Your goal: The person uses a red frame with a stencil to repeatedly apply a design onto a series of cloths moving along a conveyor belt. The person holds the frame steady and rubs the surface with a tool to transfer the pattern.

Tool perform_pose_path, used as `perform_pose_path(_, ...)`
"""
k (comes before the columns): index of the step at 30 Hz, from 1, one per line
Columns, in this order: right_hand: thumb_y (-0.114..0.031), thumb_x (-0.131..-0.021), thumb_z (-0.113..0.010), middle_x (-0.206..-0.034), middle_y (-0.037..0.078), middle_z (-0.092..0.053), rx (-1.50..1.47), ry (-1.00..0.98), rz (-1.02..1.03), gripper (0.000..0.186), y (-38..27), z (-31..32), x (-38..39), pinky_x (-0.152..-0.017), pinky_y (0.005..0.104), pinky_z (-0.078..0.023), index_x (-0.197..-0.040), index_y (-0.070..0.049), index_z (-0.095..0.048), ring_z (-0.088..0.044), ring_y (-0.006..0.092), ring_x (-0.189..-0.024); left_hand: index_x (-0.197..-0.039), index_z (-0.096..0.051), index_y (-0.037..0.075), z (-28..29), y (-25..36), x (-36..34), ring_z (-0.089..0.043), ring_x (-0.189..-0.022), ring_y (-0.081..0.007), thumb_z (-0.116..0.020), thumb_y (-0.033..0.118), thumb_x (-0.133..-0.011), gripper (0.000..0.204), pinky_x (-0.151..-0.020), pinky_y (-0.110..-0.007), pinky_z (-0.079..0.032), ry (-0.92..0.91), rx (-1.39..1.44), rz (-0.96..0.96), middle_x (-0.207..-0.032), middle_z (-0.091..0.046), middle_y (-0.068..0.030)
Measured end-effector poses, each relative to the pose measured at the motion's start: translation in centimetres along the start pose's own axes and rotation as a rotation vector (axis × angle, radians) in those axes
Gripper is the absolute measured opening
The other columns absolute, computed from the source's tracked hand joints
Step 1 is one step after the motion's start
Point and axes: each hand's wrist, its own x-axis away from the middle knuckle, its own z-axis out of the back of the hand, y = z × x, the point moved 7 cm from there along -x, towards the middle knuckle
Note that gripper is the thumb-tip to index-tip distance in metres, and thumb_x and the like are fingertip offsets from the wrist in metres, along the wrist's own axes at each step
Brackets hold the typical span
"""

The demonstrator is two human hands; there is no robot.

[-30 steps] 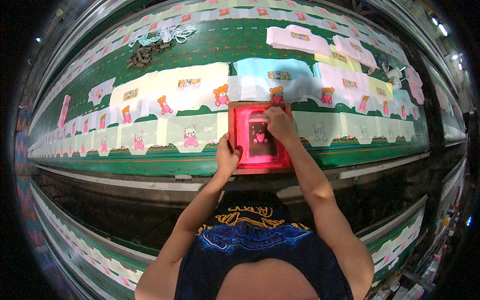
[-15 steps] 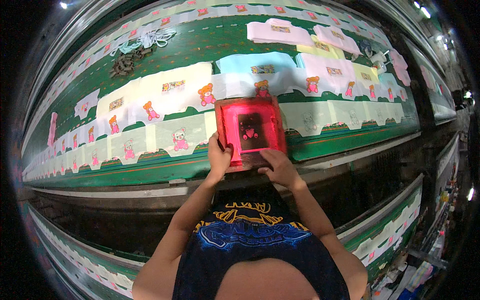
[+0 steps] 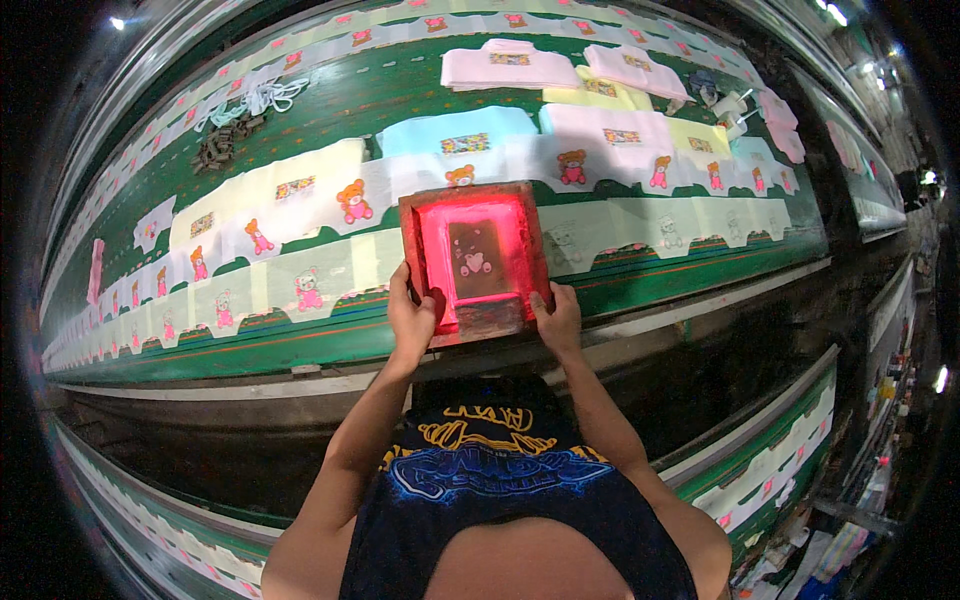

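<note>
Both my hands hold a pink-stained screen-printing frame (image 3: pixel 534 245) over the near row of pale cloth pieces. My left hand (image 3: pixel 412 318) grips its left edge near the front corner, thumb on top. Around the right edge, near the other front corner, my right hand (image 3: pixel 558 318) is closed. Inside the frame's near end lies a dark, flat squeegee (image 3: pixel 490 318), touched by neither palm. A small heart-and-paws pattern shows in the mesh (image 3: pixel 476 250). Left of the frame, bear outlines on the cloth carry pink fill (image 3: pixel 308 290); to the right, a cloth piece (image 3: pixel 672 232) has only the outline.
Folded pink cloth stacks (image 3: pixel 510 68) sit farther back on the green table (image 3: pixel 370 100). Light-blue cords (image 3: pixel 270 95) and a heap of small dark pieces (image 3: pixel 222 145) lie at back left. A white-handled tool (image 3: pixel 735 112) stands at back right. The table's pale edge rail (image 3: pixel 690 300) runs in front of me.
My right hand has left the squeegee and taken the frame's right edge. The frame looks lifted and tilted, and my view has shifted to the right along the table.
</note>
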Motion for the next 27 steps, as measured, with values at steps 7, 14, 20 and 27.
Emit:
perform_pose_path(7, -0.041, -0.094, -0.068, -0.104, 0.02, -0.058, 0.036, 0.007, 0.001, 0.054, 7.6, 9.0, -4.4, -0.085, 0.0437, -0.048, -0.116, 0.008, -0.062, -0.059, 0.0363, -0.096, -0.139, -0.046, -0.007, -12.3, 1.2, 2.2, -0.056, -0.125, -0.0331, -0.06, -0.012, -0.075, 0.066, -0.108, -0.038, -0.043, 0.034, 0.016, 0.04, -0.13, -0.057, -0.023)
perform_pose_path(14, -0.037, -0.09, -0.071, -0.105, 0.021, -0.057, -0.009, -0.076, -0.02, 0.052, 12.3, 11.6, -5.4, -0.087, 0.0453, -0.048, -0.115, 0.007, -0.061, -0.058, 0.0376, -0.098, -0.14, -0.044, -0.007, -17.3, 1.2, 3.2, -0.053, -0.128, -0.03, -0.055, -0.014, -0.074, 0.068, -0.111, -0.037, -0.039, -0.028, -0.095, 0.092, -0.134, -0.055, -0.02)
perform_pose_path(20, -0.033, -0.09, -0.072, -0.102, 0.02, -0.056, -0.055, -0.142, -0.022, 0.045, 12.3, 12.1, -5.8, -0.086, 0.0451, -0.047, -0.113, 0.003, -0.062, -0.058, 0.0366, -0.096, -0.14, -0.047, -0.005, -17.8, 0.9, 3.3, -0.056, -0.127, -0.0347, -0.062, -0.01, -0.074, 0.067, -0.107, -0.038, -0.044, -0.012, -0.165, 0.091, -0.135, -0.057, -0.0235)
perform_pose_path(27, -0.031, -0.085, -0.075, -0.114, 0.023, -0.058, -0.033, 0.018, 0.145, 0.048, 11.0, 13.2, -5.0, -0.096, 0.0473, -0.046, -0.116, 0.004, -0.062, -0.056, 0.0406, -0.109, -0.139, -0.048, -0.004, -17.7, 0.8, 3.1, -0.057, -0.123, -0.0395, -0.064, -0.005, -0.075, 0.066, -0.105, -0.042, -0.045, -0.037, -0.263, 0.114, -0.131, -0.059, -0.0251)
